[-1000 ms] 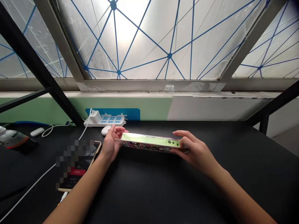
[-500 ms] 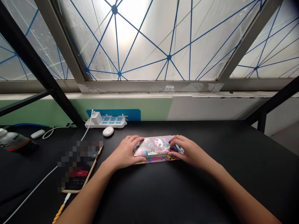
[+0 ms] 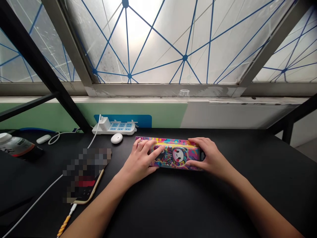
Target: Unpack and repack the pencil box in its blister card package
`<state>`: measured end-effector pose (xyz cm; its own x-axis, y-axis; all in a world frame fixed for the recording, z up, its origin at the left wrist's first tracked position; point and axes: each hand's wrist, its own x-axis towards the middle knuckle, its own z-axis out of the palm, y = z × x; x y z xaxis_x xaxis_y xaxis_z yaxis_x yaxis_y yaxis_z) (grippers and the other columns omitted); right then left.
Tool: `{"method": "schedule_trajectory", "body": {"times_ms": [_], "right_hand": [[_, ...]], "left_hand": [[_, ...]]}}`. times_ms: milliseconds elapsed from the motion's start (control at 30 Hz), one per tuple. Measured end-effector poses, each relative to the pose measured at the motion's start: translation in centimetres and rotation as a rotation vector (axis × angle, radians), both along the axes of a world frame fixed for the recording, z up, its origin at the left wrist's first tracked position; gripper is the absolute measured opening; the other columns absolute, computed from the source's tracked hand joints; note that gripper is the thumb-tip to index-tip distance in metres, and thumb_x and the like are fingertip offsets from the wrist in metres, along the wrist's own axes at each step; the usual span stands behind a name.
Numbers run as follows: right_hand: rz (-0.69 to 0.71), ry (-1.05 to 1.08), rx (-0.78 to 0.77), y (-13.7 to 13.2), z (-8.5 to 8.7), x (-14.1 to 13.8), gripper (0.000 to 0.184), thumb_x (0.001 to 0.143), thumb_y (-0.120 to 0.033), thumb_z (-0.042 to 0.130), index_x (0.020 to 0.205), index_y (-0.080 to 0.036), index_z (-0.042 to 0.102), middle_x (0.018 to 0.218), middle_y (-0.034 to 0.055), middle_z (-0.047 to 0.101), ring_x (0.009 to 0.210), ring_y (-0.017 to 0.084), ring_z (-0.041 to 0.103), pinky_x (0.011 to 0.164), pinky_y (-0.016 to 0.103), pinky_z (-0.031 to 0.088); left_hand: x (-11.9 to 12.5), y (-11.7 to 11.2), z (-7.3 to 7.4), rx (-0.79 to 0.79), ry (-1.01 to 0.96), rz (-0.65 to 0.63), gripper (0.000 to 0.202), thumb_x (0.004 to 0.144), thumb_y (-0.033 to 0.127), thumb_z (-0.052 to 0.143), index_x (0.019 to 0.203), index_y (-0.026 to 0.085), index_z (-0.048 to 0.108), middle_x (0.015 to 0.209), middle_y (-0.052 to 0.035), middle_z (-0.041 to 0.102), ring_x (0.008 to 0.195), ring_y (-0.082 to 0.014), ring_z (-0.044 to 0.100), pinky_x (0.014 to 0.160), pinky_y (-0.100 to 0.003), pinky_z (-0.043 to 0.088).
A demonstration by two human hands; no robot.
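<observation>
- The left hand (image 3: 140,160) is reaching in from the near edge of the worktop (image 3: 158,208), palm down; its fingers are spreading over the left part of the box (image 3: 178,155), the thumb lying by the box's near edge. Whether they are gripping, I cannot tell.
- The right hand (image 3: 214,157) is gripping the box's right end, fingers curving over the far corner and thumb pressing the top.
- The colourful box is sitting midway along the worktop, nearer its far edge, long sides running roughly along that edge; its contents are staying hidden.
- A bottle (image 3: 17,147) is leaning over towards the worktop's far left corner, its contents not showing clearly.
- A clear cup (image 3: 184,93) is standing on the window ledge (image 3: 158,99), beyond the worktop's far edge.
</observation>
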<state>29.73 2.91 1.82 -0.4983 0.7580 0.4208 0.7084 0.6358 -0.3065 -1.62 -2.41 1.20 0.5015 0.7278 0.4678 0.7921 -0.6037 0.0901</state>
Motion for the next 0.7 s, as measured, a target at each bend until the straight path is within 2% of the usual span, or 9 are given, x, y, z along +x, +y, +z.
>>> {"method": "schedule_trajectory", "body": {"times_ms": [67, 133, 233, 333, 433, 500, 567, 633, 700], "right_hand": [[-0.001, -0.002, 0.042, -0.2, 0.4, -0.1, 0.074, 0.072, -0.061, 0.078, 0.132, -0.027, 0.051, 0.120, 0.0125, 0.063, 0.113, 0.035, 0.056, 0.099, 0.053, 0.043], [-0.001, -0.004, 0.072, -0.5, 0.6, -0.1, 0.076, 0.071, -0.062, 0.078, 0.133, -0.029, 0.051, 0.120, 0.0118, 0.064, 0.112, 0.035, 0.057, 0.100, 0.053, 0.041], [0.024, -0.028, 0.128, -1.0, 0.8, -0.3, 0.072, 0.073, -0.062, 0.077, 0.132, -0.031, 0.052, 0.118, 0.0095, 0.067, 0.108, 0.033, 0.061, 0.109, 0.056, 0.033], [0.068, -0.098, 0.196, -1.8, 0.7, -0.8, 0.047, 0.084, -0.053, 0.070, 0.123, -0.030, 0.058, 0.108, 0.0063, 0.072, 0.096, 0.027, 0.066, 0.113, 0.055, 0.029], [0.124, -0.228, 0.246, -2.6, 0.2, -2.1, 0.023, 0.095, -0.039, 0.058, 0.115, -0.028, 0.063, 0.101, 0.0052, 0.074, 0.089, 0.024, 0.067, 0.111, 0.052, 0.034], [0.165, -0.286, 0.267, -3.1, -0.2, -3.2, 0.023, 0.098, -0.030, 0.052, 0.117, -0.026, 0.064, 0.107, 0.0075, 0.074, 0.095, 0.026, 0.067, 0.109, 0.051, 0.039], [0.196, -0.295, 0.258, -3.3, -0.6, -4.2, 0.027, 0.098, -0.026, 0.049, 0.121, -0.024, 0.064, 0.115, 0.0098, 0.072, 0.105, 0.029, 0.066, 0.104, 0.051, 0.044], [0.222, -0.279, 0.219, -3.4, -0.9, -4.8, 0.031, 0.097, -0.024, 0.050, 0.125, -0.023, 0.063, 0.118, 0.0111, 0.071, 0.109, 0.031, 0.064, 0.097, 0.050, 0.049], [0.242, -0.256, 0.183, -3.4, -1.1, -5.1, 0.034, 0.096, -0.025, 0.052, 0.129, -0.022, 0.061, 0.120, 0.0120, 0.070, 0.111, 0.032, 0.064, 0.094, 0.050, 0.052]], "left_hand": [[-0.1, 0.1, 0.2, 0.032, -0.066, 0.013, 0.080, 0.080, 0.050, 0.074, 0.149, 0.027, 0.040, 0.148, -0.0153, 0.045, 0.136, -0.0368, 0.037, 0.119, -0.057, 0.015], [-0.3, 0.3, 0.5, 0.079, -0.140, 0.098, 0.081, 0.083, 0.057, 0.070, 0.150, 0.026, 0.038, 0.153, -0.0162, 0.041, 0.140, -0.0378, 0.034, 0.120, -0.057, 0.012], [-1.1, 0.4, 1.2, 0.114, -0.187, 0.189, 0.066, 0.088, 0.051, 0.068, 0.145, 0.028, 0.044, 0.143, -0.0141, 0.054, 0.133, -0.0355, 0.046, 0.120, -0.058, 0.008], [-1.8, 0.2, 1.7, 0.089, -0.131, 0.115, 0.047, 0.086, 0.047, 0.071, 0.127, 0.027, 0.058, 0.115, -0.0091, 0.069, 0.108, -0.0301, 0.062, 0.120, -0.057, 0.013], [-1.4, -0.2, 1.9, 0.001, 0.019, 0.053, 0.027, 0.088, 0.027, 0.069, 0.114, 0.023, 0.062, 0.108, -0.0084, 0.070, 0.100, -0.0284, 0.064, 0.118, -0.057, 0.019], [-0.7, -0.6, 1.9, -0.070, 0.110, 0.036, 0.026, 0.086, 0.013, 0.064, 0.111, 0.021, 0.062, 0.109, -0.0101, 0.068, 0.102, -0.0295, 0.063, 0.113, -0.056, 0.028], [0.1, -0.9, 1.8, -0.131, 0.156, 0.018, 0.027, 0.085, 0.010, 0.063, 0.110, 0.021, 0.062, 0.108, -0.0111, 0.067, 0.101, -0.0309, 0.062, 0.102, -0.052, 0.041], [0.6, -1.0, 1.7, -0.174, 0.157, 0.004, 0.027, 0.084, 0.016, 0.067, 0.111, 0.022, 0.062, 0.107, -0.0104, 0.066, 0.099, -0.0312, 0.061, 0.091, -0.048, 0.048], [0.8, -0.9, 1.5, -0.197, 0.122, -0.023, 0.034, 0.083, 0.026, 0.073, 0.116, 0.025, 0.061, 0.109, -0.0094, 0.065, 0.101, -0.0312, 0.060, 0.090, -0.047, 0.048]]}}
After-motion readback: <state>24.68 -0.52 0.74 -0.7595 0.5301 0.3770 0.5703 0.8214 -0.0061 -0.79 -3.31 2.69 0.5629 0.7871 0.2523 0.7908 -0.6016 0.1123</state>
